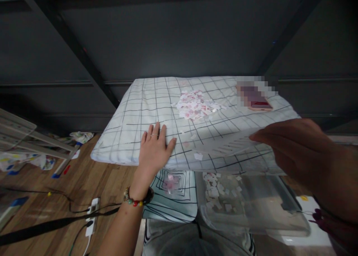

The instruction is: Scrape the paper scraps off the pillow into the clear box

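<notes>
- Left hand (156, 148) between 7 and 8 o'clock from the paper heap, palm down and grasping nothing, fingers spread on the cloth, ring on one finger.
- Beaded bracelets (138, 198) around the left wrist, with a few red and yellow beads.
- Right hand (302, 155) at about 4 o'clock, blurred, pinching one end of a thin pale sheet (235, 146) between thumb and fingers.
- Sheet between 4 and 5 o'clock from the heap, see-through in part, marked with a row of slanted dark lines, free end toward 9 o'clock; cannot tell whether touching the cloth.
- Paper heap (194, 105) near the middle of the surface, made of many small white scraps with pink and red tints.
- Loose scrap (198, 156) at 6 o'clock from the heap, close to the near edge.
- Phone (261, 105) at 3 o'clock, flat on the cloth, partly pixelated.
- Checked cloth (125, 110), white with dark lines, spread over the surface.
- Clear plastic bin (279, 226) at 5 o'clock, just below the near edge, with more paper scraps (215, 192) toward its 9 o'clock end.
- Patterned cushion (187, 207) between 6 and 7 o'clock, pale teal with nested dark squares, bearing a small pinkish item (171, 183) too blurred to name.
- Power strip (92, 215) between 7 and 8 o'clock, well apart, on the wooden floor (112, 181).
- Dark panelled wall (167, 36) at 12 o'clock.
</notes>
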Available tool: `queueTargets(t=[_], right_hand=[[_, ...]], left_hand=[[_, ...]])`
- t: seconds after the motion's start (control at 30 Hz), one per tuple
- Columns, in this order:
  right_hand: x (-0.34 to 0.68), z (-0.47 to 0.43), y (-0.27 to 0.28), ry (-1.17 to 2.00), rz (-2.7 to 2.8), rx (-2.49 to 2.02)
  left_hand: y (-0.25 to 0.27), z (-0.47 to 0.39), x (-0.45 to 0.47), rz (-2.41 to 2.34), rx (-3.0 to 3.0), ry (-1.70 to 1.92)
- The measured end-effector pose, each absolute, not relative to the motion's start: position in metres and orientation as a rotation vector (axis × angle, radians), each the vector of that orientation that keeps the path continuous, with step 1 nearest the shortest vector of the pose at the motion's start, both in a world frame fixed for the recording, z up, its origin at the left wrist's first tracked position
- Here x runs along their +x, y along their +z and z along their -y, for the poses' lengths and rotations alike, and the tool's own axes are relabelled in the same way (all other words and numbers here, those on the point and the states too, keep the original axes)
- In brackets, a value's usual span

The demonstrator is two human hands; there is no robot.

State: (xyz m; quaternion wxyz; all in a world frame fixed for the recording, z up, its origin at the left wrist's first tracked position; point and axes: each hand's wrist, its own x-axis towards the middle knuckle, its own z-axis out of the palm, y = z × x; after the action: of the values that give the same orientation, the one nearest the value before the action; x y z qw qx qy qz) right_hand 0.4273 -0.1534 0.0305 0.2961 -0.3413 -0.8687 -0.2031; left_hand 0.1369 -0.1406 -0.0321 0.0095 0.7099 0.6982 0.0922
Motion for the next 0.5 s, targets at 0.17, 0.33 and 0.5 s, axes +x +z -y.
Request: queueTargets(t=[0.17,0.33,0.5], right_hand=[[0.423,0.156,0.036,-0.481,2.345,-0.843],[0.417,0.151,0.034,-0.503,2.347,-0.754],[0.425,0.144,0.035,-0.521,2.390,-0.692]], left_hand=[[-0.033,0.139,0.136,-2.187,2.237,0.293],[-0.034,0.140,0.137,-2.210,2.232,0.269],[-0.031,0.139,0.137,-2.210,2.227,0.233]])
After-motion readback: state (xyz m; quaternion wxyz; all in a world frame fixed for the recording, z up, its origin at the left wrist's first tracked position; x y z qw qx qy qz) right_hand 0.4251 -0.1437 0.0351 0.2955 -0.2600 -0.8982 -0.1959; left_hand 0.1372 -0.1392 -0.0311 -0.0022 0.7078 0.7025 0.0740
